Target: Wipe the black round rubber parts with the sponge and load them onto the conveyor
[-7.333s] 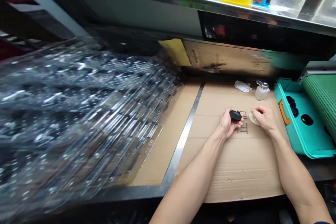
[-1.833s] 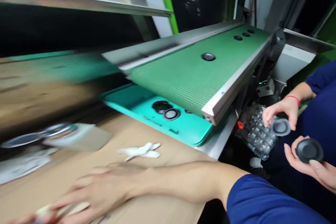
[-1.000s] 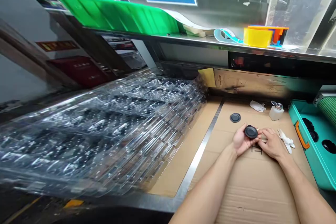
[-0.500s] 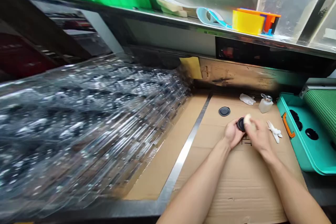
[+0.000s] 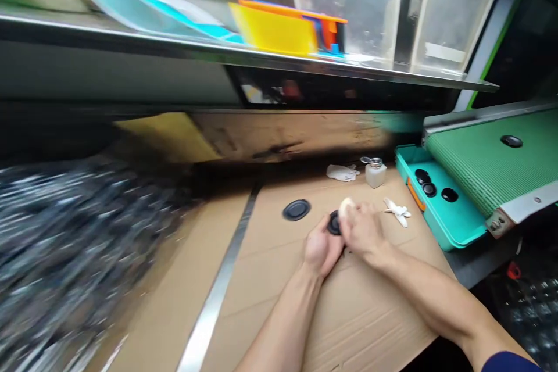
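My left hand (image 5: 321,249) is closed around a small black round lid (image 5: 333,223). My right hand (image 5: 362,231) pinches a cream-coloured pad (image 5: 347,207), held against the lid's right side. The fingers partly cover both. Another black round lid (image 5: 297,210) lies on the cardboard sheet (image 5: 257,267) to the left of my hands. Behind them stands a whitish bottle (image 5: 375,174) with a metal top. A crumpled white cloth (image 5: 342,172) lies beside the bottle, and a knotted white rag (image 5: 397,211) is right of my right hand.
At the right, a teal bin (image 5: 437,226) with an orange handle holds several black round parts. Above it runs a green conveyor belt (image 5: 492,157) carrying one black round part (image 5: 511,141). Blurred clear plastic packaging (image 5: 87,256) fills the left. A metal shelf (image 5: 174,49) crosses overhead.
The view has swung right, showing more of the conveyor and a black part on its belt. Both hands still hold the lid and pad together; the pad now covers more of the lid.
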The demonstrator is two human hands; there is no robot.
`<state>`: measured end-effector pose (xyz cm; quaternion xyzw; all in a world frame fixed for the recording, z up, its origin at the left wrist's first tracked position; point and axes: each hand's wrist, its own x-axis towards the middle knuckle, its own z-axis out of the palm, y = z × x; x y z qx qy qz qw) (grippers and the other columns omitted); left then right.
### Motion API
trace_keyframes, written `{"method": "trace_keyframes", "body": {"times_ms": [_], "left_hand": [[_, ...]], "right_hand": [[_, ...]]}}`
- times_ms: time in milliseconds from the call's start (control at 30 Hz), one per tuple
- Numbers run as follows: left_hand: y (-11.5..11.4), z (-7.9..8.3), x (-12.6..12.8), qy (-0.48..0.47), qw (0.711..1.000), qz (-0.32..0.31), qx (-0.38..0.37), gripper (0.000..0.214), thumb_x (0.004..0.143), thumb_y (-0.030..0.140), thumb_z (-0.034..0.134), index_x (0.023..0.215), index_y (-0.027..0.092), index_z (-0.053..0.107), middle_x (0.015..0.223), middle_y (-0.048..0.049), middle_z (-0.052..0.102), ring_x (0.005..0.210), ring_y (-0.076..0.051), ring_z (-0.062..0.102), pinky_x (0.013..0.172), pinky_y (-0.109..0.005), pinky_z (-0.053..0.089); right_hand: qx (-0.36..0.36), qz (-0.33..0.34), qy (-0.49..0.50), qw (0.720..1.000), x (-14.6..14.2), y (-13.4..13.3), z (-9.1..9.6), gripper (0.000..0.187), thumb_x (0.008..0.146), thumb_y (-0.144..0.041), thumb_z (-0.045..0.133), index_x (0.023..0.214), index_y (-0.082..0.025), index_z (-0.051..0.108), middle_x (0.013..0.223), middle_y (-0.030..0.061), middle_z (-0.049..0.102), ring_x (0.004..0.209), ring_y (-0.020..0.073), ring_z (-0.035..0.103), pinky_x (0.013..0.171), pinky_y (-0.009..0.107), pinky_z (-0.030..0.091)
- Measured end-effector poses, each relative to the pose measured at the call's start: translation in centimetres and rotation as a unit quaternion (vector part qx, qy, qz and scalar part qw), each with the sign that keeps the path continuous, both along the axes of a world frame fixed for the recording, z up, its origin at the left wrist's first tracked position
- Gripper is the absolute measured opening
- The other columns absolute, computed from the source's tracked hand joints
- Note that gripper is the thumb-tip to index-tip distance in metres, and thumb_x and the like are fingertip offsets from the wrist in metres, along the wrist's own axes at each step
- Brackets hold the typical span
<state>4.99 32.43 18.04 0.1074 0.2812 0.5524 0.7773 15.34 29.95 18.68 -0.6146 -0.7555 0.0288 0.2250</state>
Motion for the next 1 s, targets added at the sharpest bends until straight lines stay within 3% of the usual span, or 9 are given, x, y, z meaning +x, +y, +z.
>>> {"method": "trace_keyframes", "body": {"times_ms": [67, 167, 267, 367, 433, 533, 667, 833, 1000], "left_hand": [[0.1, -0.1, -0.1, 0.016, 1.0, -0.009, -0.007, 0.04, 0.102, 0.025, 0.034, 0.12, 0.011, 0.067, 0.114, -0.0136, 0.072, 0.112, -0.025, 0.067, 0.104, -0.045, 0.053], [0.6, -0.4, 0.0, 0.029, 1.0, -0.003, -0.006, 0.041, 0.102, 0.025, 0.032, 0.117, 0.012, 0.068, 0.111, -0.0134, 0.073, 0.111, -0.025, 0.067, 0.104, -0.045, 0.052], [0.3, -0.2, 0.5, 0.026, 1.0, 0.008, 0.001, 0.04, 0.102, 0.023, 0.032, 0.107, 0.012, 0.071, 0.105, -0.0121, 0.074, 0.108, -0.024, 0.067, 0.103, -0.044, 0.052], [-0.1, 0.1, 1.0, 0.021, 1.0, 0.006, 0.0, 0.039, 0.103, 0.023, 0.033, 0.096, 0.012, 0.07, 0.099, -0.0106, 0.074, 0.102, -0.021, 0.068, 0.103, -0.041, 0.052], [0.2, 0.0, 0.9, 0.008, 1.0, 0.013, 0.003, 0.039, 0.104, 0.027, 0.034, 0.096, 0.011, 0.069, 0.101, -0.0119, 0.074, 0.105, -0.022, 0.068, 0.103, -0.04, 0.051], [1.0, -0.3, 0.3, -0.006, 0.999, 0.033, 0.011, 0.034, 0.103, 0.033, 0.04, 0.105, 0.012, 0.066, 0.112, -0.0152, 0.072, 0.112, -0.023, 0.067, 0.105, -0.04, 0.05], [1.0, -0.6, 0.0, -0.004, 0.999, 0.034, 0.019, 0.034, 0.103, 0.037, 0.043, 0.117, 0.013, 0.062, 0.124, -0.0173, 0.068, 0.116, -0.025, 0.066, 0.105, -0.042, 0.049], [0.4, -0.5, 0.9, 0.003, 0.999, -0.007, 0.033, 0.036, 0.103, 0.039, 0.04, 0.119, 0.015, 0.062, 0.12, -0.0159, 0.07, 0.114, -0.027, 0.067, 0.102, -0.048, 0.051], [0.1, -0.6, 1.1, 0.024, 1.0, 0.007, 0.016, 0.036, 0.103, 0.037, 0.039, 0.114, 0.013, 0.064, 0.119, -0.017, 0.07, 0.112, -0.027, 0.068, 0.103, -0.048, 0.051]], "right_hand": [[0.036, 0.049, -0.015, 0.998, -0.1, 0.0, -0.2, 0.036, 0.097, -0.038, 0.051, 0.127, -0.02, 0.06, 0.121, 0.0129, 0.059, 0.113, 0.0275, 0.05, 0.097, 0.04, 0.046], [0.017, -0.008, 0.004, 1.0, 0.8, 1.3, -0.6, 0.032, 0.098, -0.041, 0.049, 0.119, -0.022, 0.063, 0.117, 0.0117, 0.061, 0.11, 0.0265, 0.052, 0.091, 0.037, 0.048], [0.004, -0.037, 0.075, 0.997, 2.4, 2.2, -0.8, 0.029, 0.096, -0.038, 0.053, 0.116, -0.02, 0.063, 0.111, 0.0107, 0.063, 0.107, 0.0249, 0.055, 0.097, 0.039, 0.045], [0.008, -0.006, 0.18, 0.984, 3.4, 2.0, -0.7, 0.047, 0.086, -0.033, 0.066, 0.129, -0.016, 0.056, 0.12, 0.0129, 0.061, 0.112, 0.0241, 0.056, 0.101, 0.038, 0.044], [-0.008, 0.017, 0.228, 0.974, 4.1, 1.7, -0.4, 0.056, 0.077, -0.03, 0.074, 0.128, -0.017, 0.055, 0.123, 0.0121, 0.059, 0.114, 0.024, 0.055, 0.1, 0.037, 0.045], [-0.091, 0.078, 0.241, 0.963, 5.1, 1.3, 0.5, 0.049, 0.073, -0.033, 0.076, 0.118, -0.021, 0.058, 0.107, 0.0042, 0.066, 0.097, 0.0206, 0.061, 0.084, 0.032, 0.049], [-0.154, 0.11, 0.261, 0.947, 5.4, 1.1, 1.0, 0.034, 0.084, -0.04, 0.065, 0.113, -0.023, 0.062, 0.08, -0.0036, 0.066, 0.068, 0.0141, 0.058, 0.063, 0.024, 0.043], [-0.098, 0.101, 0.344, 0.928, 3.9, 1.9, -0.1, 0.029, 0.088, -0.04, 0.06, 0.107, -0.02, 0.066, 0.092, 0.001, 0.07, 0.079, 0.015, 0.063, 0.071, 0.024, 0.047], [-0.172, 0.13, 0.324, 0.921, 3.8, 1.9, 0.1, 0.026, 0.086, -0.041, 0.063, 0.096, -0.018, 0.069, 0.082, 0.0009, 0.07, 0.071, 0.0146, 0.063, 0.064, 0.023, 0.046]]}}
